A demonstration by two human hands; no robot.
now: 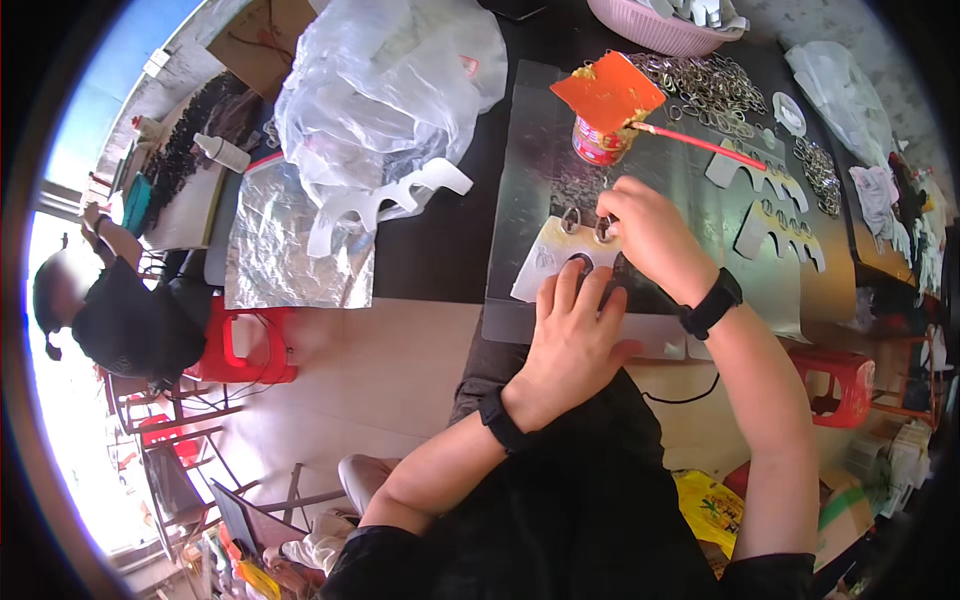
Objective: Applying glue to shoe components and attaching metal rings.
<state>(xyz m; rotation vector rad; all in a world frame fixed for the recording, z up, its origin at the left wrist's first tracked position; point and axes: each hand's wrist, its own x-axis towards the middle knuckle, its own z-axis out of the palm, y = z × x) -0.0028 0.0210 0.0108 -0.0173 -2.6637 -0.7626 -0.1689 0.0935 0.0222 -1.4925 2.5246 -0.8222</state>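
A pale, arch-cut plate (540,262) lies on the sheet-covered table in front of me. Two metal rings stand at its far edge: the left ring (570,220) is untouched by my fingers. My right hand (655,235) pinches the other ring (604,231) between thumb and fingers. My left hand (578,335) rests on the plate's near edge, fingers stretched out and holding it down. Beyond them stands a pink-red can (597,147), an orange card (610,92) smeared with yellowish paste on top. A red stick (705,147) leans out from the card toward the right.
Two similar plates with rings, a farther plate (718,172) and a nearer plate (752,232), lie at right. Behind them is a heap of metal rings (700,85) and a pink basket (650,35). Left are a clear plastic bag (385,90) and another person (140,320).
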